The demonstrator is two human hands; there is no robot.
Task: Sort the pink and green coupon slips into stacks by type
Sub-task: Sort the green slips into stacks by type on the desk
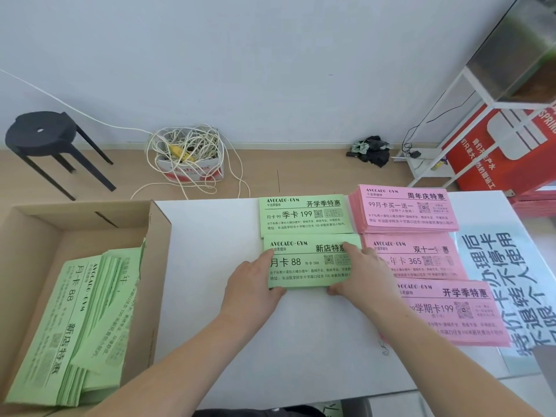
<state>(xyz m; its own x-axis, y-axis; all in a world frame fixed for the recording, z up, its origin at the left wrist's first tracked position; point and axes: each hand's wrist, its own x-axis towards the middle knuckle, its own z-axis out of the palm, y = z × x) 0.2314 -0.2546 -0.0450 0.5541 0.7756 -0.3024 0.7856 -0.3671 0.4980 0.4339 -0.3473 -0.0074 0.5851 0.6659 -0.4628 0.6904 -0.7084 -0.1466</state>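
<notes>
At the tabletop's left edge, a cardboard box holds a loose heap of green slips. The left hand and right hand clasp the 2 ends of a green coupon stack lying just below another green stack at the tabletop's far edge. Right of these, 3 pink stacks run from the far edge toward the near-right corner.

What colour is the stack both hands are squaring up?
Green stack, black print; clearest in the head view.
</notes>
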